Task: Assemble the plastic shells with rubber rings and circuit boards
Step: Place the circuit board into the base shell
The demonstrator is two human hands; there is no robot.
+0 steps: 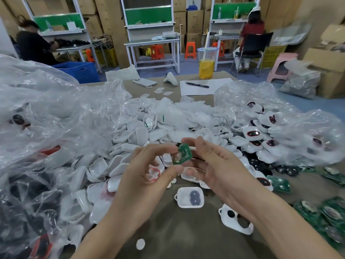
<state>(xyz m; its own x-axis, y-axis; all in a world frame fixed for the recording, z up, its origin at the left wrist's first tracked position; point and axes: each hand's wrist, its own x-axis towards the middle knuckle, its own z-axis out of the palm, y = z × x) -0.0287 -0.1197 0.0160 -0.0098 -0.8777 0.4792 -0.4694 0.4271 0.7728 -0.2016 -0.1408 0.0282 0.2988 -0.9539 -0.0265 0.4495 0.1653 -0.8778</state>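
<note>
Fingers of our left hand pinch a green square circuit board — our right hand clamps its other side — by the near edge of the brown desk.

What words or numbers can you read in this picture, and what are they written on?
No text here can be read.
White print on the held circuit board: too blurred to read.
Pale mark on the pen lying on the paper: too small to read.
Faint print on the cardboard boxes at the back: too blurred to read.
</note>
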